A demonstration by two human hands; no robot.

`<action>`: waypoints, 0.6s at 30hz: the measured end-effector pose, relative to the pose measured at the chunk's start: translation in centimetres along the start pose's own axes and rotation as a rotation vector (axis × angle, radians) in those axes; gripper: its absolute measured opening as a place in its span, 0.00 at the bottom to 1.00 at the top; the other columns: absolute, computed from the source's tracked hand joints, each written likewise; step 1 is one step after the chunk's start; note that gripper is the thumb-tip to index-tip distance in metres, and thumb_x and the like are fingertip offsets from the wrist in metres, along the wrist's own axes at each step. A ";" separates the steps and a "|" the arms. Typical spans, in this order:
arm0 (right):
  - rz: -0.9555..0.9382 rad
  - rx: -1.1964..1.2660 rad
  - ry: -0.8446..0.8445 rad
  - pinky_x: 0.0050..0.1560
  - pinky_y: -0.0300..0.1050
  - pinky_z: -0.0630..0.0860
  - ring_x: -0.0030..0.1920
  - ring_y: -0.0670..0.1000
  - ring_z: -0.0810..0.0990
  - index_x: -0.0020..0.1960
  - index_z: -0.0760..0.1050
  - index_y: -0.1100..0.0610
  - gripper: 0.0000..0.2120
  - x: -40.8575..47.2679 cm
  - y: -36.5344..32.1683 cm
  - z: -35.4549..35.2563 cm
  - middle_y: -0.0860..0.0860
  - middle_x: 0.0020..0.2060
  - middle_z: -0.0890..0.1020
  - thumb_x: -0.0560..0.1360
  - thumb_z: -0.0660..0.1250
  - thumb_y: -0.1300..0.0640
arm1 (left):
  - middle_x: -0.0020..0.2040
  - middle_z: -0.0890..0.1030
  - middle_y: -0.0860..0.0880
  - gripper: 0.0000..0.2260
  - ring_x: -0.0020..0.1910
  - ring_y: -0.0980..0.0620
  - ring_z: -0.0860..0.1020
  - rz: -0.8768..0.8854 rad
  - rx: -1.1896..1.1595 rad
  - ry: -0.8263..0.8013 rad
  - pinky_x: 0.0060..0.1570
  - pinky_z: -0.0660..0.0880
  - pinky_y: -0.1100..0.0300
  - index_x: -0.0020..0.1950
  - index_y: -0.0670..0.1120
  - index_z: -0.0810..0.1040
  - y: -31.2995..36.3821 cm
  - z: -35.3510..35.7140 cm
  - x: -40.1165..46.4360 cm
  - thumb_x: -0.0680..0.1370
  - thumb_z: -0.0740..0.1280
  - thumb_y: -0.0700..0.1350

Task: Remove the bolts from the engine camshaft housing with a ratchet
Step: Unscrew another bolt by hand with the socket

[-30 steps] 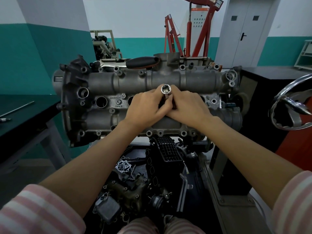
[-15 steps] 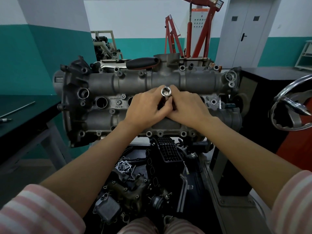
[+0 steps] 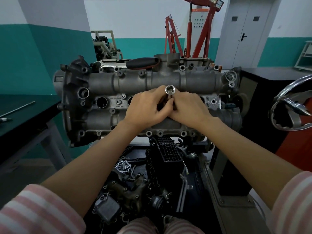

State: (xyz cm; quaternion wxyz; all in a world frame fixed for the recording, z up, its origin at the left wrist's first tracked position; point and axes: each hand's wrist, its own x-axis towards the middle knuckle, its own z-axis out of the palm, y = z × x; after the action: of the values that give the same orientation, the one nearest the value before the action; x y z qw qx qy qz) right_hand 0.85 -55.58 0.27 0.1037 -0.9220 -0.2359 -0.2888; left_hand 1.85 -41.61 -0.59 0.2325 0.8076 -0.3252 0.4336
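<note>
- Over the middle of the camshaft housing both hands meet, and both forearms reach forward from the pink striped sleeves at the bottom corners.
- The left hand lies with its back up, the fingers curled inward toward the right hand, and the thumb side touches the shiny socket.
- The right hand comes from the other side, also with its back up; its fingers are curled and pressed against the left fingers, just under the socket.
- The socket stands out above the fingers with its open end turned toward the camera. Both hands seem to grip the part under it, but what is below the socket is hidden by the fingers.
- The housing is a grey metal casting that lies crosswise on the engine, with several bolts and bolt holes along its edges and between the two tubes.
- The ratchet, with a black handle and a shiny head, rests on the far edge of the engine, well apart from the hands.
- At the left a dark bench carries a thin metal rod.
- Below the housing, loose engine parts lie in a dark heap.
</note>
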 end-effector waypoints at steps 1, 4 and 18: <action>-0.002 0.005 0.008 0.34 0.43 0.58 0.36 0.54 0.72 0.54 0.71 0.60 0.13 0.0 0.0 0.0 0.46 0.30 0.65 0.75 0.62 0.52 | 0.31 0.68 0.56 0.14 0.27 0.54 0.66 -0.008 0.005 -0.001 0.28 0.58 0.63 0.38 0.42 0.74 0.0 0.0 0.0 0.74 0.57 0.51; -0.004 0.017 -0.013 0.35 0.43 0.60 0.38 0.54 0.75 0.54 0.73 0.58 0.13 0.1 -0.1 -0.1 0.46 0.33 0.69 0.75 0.63 0.49 | 0.26 0.68 0.53 0.16 0.25 0.52 0.68 -0.062 0.005 -0.033 0.29 0.59 0.61 0.33 0.47 0.69 -0.3 0.2 0.0 0.75 0.55 0.54; 0.005 0.017 -0.009 0.36 0.43 0.59 0.35 0.51 0.68 0.56 0.70 0.61 0.13 -0.1 -0.3 -0.3 0.46 0.31 0.65 0.76 0.61 0.53 | 0.31 0.67 0.56 0.14 0.27 0.54 0.66 -0.016 0.010 0.010 0.29 0.60 0.62 0.38 0.42 0.75 -0.1 0.2 0.0 0.74 0.58 0.51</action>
State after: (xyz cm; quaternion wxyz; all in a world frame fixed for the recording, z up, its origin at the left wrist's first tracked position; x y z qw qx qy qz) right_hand 0.50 -55.47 0.53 0.1113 -0.9230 -0.2364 -0.2823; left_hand 1.99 -41.66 -0.72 0.2334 0.8092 -0.3154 0.4373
